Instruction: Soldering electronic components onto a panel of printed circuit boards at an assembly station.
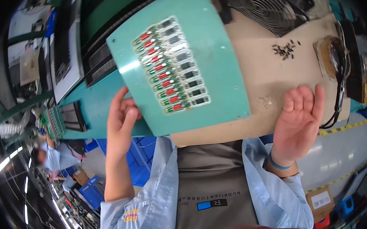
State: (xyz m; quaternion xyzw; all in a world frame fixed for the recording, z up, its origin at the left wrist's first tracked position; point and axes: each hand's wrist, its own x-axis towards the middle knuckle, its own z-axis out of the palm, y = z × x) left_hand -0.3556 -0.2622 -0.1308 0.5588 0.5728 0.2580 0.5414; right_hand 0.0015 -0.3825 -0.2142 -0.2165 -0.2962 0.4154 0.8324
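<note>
A teal flat plate (219, 81) lies in front of me, tilted to the left. On it sits a panel of small circuit boards (169, 66) in a column, with red parts along the left side and black parts along the right. My left hand (121, 121) is at the plate's left edge, fingers loosely bent and thumb apart; whether it touches the edge is hard to tell. Over the front right of the tan work surface, my right hand (300, 118) is open and holds nothing, its palm turned up and fingers extended.
Small dark parts (286, 49) lie in a loose pile on the tan surface (258, 82). Behind them stands a fan with a round grille (260, 0). A roll-shaped brown object (329, 55) and a black cable (339, 98) are at the right. Far left, another person (57, 154) is visible.
</note>
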